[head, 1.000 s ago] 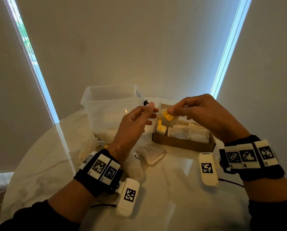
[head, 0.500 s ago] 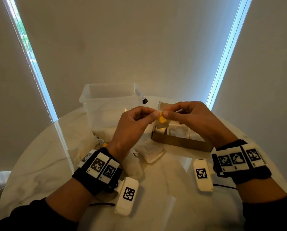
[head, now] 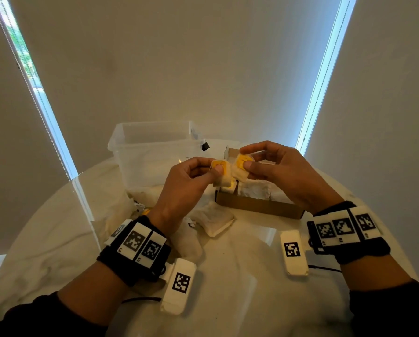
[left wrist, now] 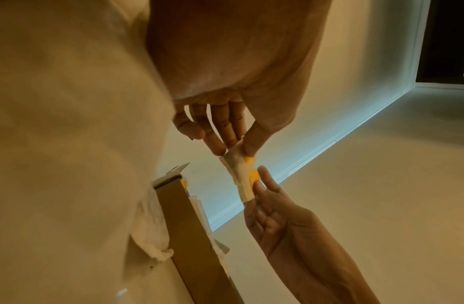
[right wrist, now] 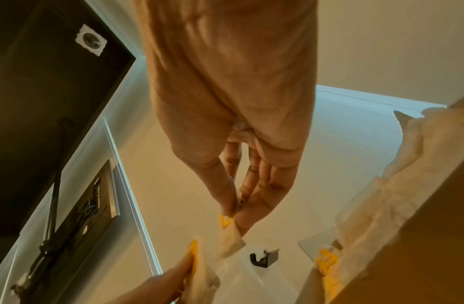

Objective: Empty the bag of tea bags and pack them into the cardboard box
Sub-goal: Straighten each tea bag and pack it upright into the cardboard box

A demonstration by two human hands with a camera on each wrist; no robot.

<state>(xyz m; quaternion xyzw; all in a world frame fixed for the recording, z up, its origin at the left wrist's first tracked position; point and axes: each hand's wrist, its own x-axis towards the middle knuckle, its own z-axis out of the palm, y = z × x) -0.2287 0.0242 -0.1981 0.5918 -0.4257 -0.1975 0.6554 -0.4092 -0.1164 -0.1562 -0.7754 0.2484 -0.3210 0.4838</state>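
Two tea bags are held up in the air over the near-left corner of the box (head: pixel 259 206). The left bag (head: pixel 221 177) is pinched between thumb and fingertips of the left hand (head: pixel 186 188), with its yellow tag (head: pixel 220 164) under the thumb. The right bag (head: pixel 240 175) is pinched the same way by the right hand (head: pixel 276 173), thumb on its own yellow tag (head: pixel 242 161). In the left wrist view the two pouches touch or overlap end to end; whether their strings are tangled I cannot tell.

By their look, these are very light, limp paper pouches that crumple rather than resist, and the paper would likely tear under a hard tug. The tag is the stiffest part and gives a sure pinch, but pulling on it loads the string and staple. For placing, a grip on the pouch's top edge, tag pressed flat against it, seems safer, since it keeps the string from trailing.

The box is open, lies on the table (head: pixel 240 276), and already holds a row of white bags, with yellow tags showing at its left end. One loose bag (head: pixel 214 221) lies on the table just beside the box's near-left corner, and more pale bags or wrapping sit nearer the left wrist. A clear plastic tub (head: pixel 155 152) stands behind, left of the box.
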